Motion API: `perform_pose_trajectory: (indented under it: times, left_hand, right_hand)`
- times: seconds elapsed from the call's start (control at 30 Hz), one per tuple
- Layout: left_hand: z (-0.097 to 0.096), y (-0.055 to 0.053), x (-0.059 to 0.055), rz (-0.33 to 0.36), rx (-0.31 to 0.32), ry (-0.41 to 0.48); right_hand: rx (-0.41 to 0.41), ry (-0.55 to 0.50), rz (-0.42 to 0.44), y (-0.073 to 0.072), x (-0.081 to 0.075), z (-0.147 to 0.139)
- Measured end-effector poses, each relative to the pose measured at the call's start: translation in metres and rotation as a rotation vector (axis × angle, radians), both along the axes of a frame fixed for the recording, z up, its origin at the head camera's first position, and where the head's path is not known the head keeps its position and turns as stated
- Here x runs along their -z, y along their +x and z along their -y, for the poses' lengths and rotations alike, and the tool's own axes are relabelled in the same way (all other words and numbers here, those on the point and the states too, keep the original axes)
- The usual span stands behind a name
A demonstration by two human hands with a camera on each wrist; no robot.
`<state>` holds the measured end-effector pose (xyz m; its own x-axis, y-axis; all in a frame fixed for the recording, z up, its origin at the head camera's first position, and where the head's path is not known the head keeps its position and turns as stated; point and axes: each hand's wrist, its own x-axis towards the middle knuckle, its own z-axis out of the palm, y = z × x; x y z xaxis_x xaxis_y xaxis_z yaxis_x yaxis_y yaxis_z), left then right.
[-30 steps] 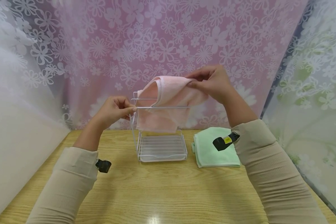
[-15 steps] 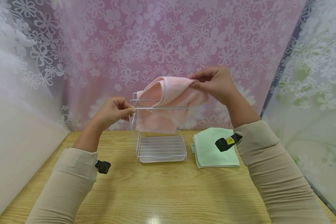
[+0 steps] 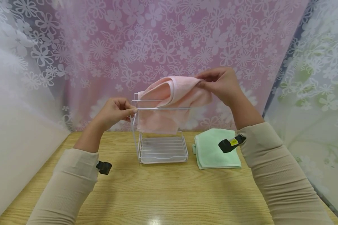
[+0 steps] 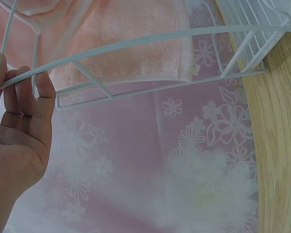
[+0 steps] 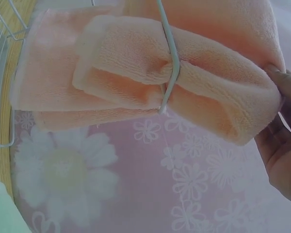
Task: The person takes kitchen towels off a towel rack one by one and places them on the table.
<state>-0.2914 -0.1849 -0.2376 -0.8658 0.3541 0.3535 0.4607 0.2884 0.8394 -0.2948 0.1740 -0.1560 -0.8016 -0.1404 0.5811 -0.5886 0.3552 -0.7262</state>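
A pink towel hangs over the upper bars of a white wire rack, its lower part dangling above the rack's base. My right hand pinches the towel's folded upper right part between thumb and fingers. In the right wrist view the towel bunches around the end of a bar, and fingertips grip its outer fold. My left hand pinches the rack's front bar at its left corner. Up close in the left wrist view, thumb and fingers of the left hand hold the rack's frame.
A slatted base with a clear tray forms the rack's foot on the wooden table. Right of it lies a folded light green towel. A pink floral curtain stands close behind the rack.
My right hand has moved slightly to the right, drawing the towel's upper fold along with it. The left hand keeps its hold on the rack.
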Motion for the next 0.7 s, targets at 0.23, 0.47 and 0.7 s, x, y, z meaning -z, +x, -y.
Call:
perform_pose_trajectory:
  times: [0.23, 0.47, 0.7]
  left_hand:
    - [0.001, -0.001, 0.000, 0.006, -0.003, -0.002]
    - [0.001, 0.000, 0.000, 0.004, 0.000, -0.005]
    - [0.001, 0.000, -0.001, 0.005, 0.002, -0.004]
  right_hand:
    - [0.023, -0.085, 0.007, -0.001, 0.002, -0.004]
    - [0.019, -0.158, -0.005, -0.001, 0.003, -0.009]
    - [-0.041, -0.267, -0.039, -0.004, 0.005, -0.015]
